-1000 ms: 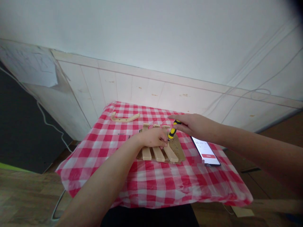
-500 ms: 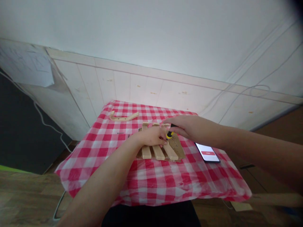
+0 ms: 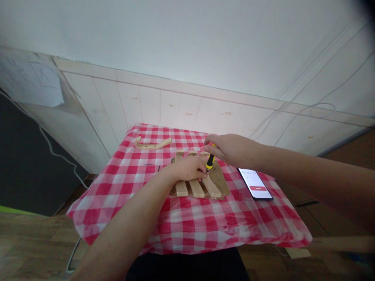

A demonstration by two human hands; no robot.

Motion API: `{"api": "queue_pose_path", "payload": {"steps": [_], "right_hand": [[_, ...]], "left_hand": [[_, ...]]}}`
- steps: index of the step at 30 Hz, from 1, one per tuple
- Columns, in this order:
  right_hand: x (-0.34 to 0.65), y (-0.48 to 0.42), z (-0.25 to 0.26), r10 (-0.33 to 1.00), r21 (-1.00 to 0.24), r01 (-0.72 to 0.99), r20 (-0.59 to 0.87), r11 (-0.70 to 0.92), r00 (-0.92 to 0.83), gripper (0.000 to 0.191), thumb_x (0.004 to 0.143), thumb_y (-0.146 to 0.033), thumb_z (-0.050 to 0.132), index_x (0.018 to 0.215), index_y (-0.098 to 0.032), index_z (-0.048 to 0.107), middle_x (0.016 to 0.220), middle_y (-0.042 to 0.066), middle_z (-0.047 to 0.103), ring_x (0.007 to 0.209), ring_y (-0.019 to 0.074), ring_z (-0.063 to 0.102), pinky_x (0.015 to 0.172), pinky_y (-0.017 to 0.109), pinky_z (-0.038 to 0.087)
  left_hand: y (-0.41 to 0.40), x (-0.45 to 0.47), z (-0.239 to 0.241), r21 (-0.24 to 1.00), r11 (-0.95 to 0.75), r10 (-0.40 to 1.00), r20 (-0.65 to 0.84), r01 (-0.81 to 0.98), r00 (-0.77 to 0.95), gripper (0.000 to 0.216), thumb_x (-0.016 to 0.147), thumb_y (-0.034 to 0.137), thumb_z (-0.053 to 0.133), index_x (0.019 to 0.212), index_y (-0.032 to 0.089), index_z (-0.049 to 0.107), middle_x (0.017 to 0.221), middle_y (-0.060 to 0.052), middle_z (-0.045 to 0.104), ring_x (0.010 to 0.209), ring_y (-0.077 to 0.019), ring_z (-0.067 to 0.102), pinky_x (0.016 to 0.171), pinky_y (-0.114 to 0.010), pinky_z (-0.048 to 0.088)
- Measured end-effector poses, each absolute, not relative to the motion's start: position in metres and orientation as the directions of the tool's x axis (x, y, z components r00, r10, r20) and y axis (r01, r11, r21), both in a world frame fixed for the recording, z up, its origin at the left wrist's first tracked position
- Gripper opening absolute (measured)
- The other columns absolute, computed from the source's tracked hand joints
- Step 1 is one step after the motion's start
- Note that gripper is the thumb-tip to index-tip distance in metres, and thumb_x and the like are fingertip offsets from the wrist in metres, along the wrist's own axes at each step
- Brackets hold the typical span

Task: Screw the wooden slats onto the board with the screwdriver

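Observation:
My right hand (image 3: 218, 144) is closed on the top of a yellow-and-black screwdriver (image 3: 210, 162), which stands nearly upright. Its lower end meets the rightmost of three pale wooden slats (image 3: 213, 188). My left hand (image 3: 191, 168) lies across the slats, thumb and fingers pinched together beside the screwdriver's lower end; what they hold is too small to make out. Under the slats is a piece of brown cardboard (image 3: 221, 181). The far ends of the slats are partly covered by my hands.
A curved wooden piece with holes (image 3: 152, 146) lies at the table's back left. Two dark, thin screw-like pieces (image 3: 149, 164) are left of the slats. A phone (image 3: 254, 184) lies at the right on the red-and-white checked tablecloth (image 3: 187, 226). Behind stands a white panelled wall (image 3: 170, 113).
My right hand has risen slightly, so more of the screwdriver shows beneath it. More of the phone is visible. My left hand stays in place on the slats.

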State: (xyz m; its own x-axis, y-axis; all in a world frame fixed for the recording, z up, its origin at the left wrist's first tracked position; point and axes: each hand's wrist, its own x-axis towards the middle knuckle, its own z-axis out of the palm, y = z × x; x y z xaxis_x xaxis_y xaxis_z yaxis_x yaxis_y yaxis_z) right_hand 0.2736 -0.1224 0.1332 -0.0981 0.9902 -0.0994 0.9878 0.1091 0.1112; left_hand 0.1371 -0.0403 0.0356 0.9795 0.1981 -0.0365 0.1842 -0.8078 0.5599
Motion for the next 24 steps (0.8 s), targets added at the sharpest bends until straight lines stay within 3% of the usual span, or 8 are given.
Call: {"api": "queue_pose_path", "payload": {"steps": [3,5,7,11,13,18,22,24], "right_hand": [[0.281,-0.136,0.135,0.952,-0.130,0.961,-0.161,0.242,-0.262,0.037,0.097,-0.045,0.035,0.108,-0.018,0.056,0.096,0.010,0.068,0.074,0.0179,0.061,0.064,0.029,0.041],[0.281,-0.143,0.138,0.934,-0.158,0.950,-0.200,0.268,-0.296,0.031,0.096,-0.042,0.038,0.102,-0.018,0.057,0.091,0.009,0.068,0.070,0.0167,0.060,0.061,0.028,0.041],[0.279,-0.143,0.140,0.939,-0.062,0.966,-0.225,0.252,-0.259,0.029,0.095,-0.040,0.039,0.096,-0.018,0.059,0.086,0.008,0.068,0.069,0.0173,0.060,0.059,0.028,0.039],[0.279,-0.133,0.136,0.982,0.372,0.918,-0.173,0.139,-0.078,0.045,0.096,-0.049,0.035,0.083,-0.018,0.064,0.073,0.011,0.067,0.068,0.0237,0.062,0.056,0.031,0.030],[0.282,-0.130,0.135,0.991,0.436,0.897,-0.133,0.075,-0.019,0.049,0.096,-0.053,0.032,0.087,-0.017,0.064,0.074,0.013,0.068,0.066,0.0248,0.061,0.055,0.031,0.028],[0.289,-0.139,0.147,0.928,0.029,0.964,-0.277,0.265,-0.247,0.040,0.097,-0.042,0.029,0.100,-0.020,0.062,0.087,0.008,0.070,0.069,0.0188,0.060,0.058,0.030,0.035],[0.283,-0.141,0.148,0.975,0.366,0.926,-0.222,0.094,-0.011,0.061,0.096,-0.057,0.026,0.068,-0.018,0.064,0.061,0.010,0.062,0.056,0.0201,0.056,0.055,0.032,0.030],[0.280,-0.136,0.143,0.992,0.485,0.875,-0.106,-0.012,0.073,0.064,0.095,-0.060,0.028,0.069,-0.017,0.066,0.063,0.012,0.063,0.060,0.0223,0.059,0.055,0.032,0.030]], "left_hand": [[-0.041,0.137,0.037,0.545,-0.813,0.221,-0.039,0.206,0.975,0.015,0.085,0.013,0.058,0.080,0.015,0.072,0.076,-0.002,0.072,0.069,-0.0130,0.062,0.065,-0.024,0.042],[-0.042,0.137,0.038,0.546,-0.810,0.230,-0.037,0.213,0.972,0.015,0.086,0.013,0.058,0.081,0.015,0.072,0.078,-0.002,0.072,0.071,-0.0135,0.062,0.067,-0.025,0.042],[-0.043,0.137,0.038,0.551,-0.808,0.230,-0.035,0.211,0.972,0.016,0.086,0.013,0.058,0.078,0.016,0.072,0.077,-0.001,0.072,0.071,-0.0135,0.061,0.067,-0.025,0.042],[-0.042,0.137,0.037,0.572,-0.796,0.218,-0.036,0.199,0.975,0.018,0.086,0.014,0.057,0.076,0.015,0.071,0.075,0.000,0.071,0.069,-0.0126,0.061,0.066,-0.024,0.040],[-0.041,0.137,0.037,0.578,-0.792,0.207,-0.043,0.193,0.977,0.018,0.084,0.011,0.056,0.074,0.015,0.071,0.074,0.000,0.071,0.068,-0.0123,0.060,0.065,-0.024,0.039],[-0.040,0.137,0.038,0.579,-0.794,0.202,-0.037,0.186,0.979,0.019,0.081,0.007,0.056,0.072,0.015,0.070,0.076,0.000,0.072,0.066,-0.0115,0.060,0.061,-0.024,0.037],[-0.039,0.138,0.038,0.580,-0.796,0.182,-0.047,0.175,0.982,0.019,0.084,0.011,0.056,0.070,0.014,0.069,0.072,0.000,0.071,0.063,-0.0107,0.058,0.059,-0.023,0.037],[-0.038,0.138,0.036,0.584,-0.792,0.179,-0.052,0.175,0.982,0.021,0.085,0.012,0.056,0.068,0.014,0.068,0.071,0.000,0.071,0.062,-0.0108,0.058,0.059,-0.023,0.037]]}}
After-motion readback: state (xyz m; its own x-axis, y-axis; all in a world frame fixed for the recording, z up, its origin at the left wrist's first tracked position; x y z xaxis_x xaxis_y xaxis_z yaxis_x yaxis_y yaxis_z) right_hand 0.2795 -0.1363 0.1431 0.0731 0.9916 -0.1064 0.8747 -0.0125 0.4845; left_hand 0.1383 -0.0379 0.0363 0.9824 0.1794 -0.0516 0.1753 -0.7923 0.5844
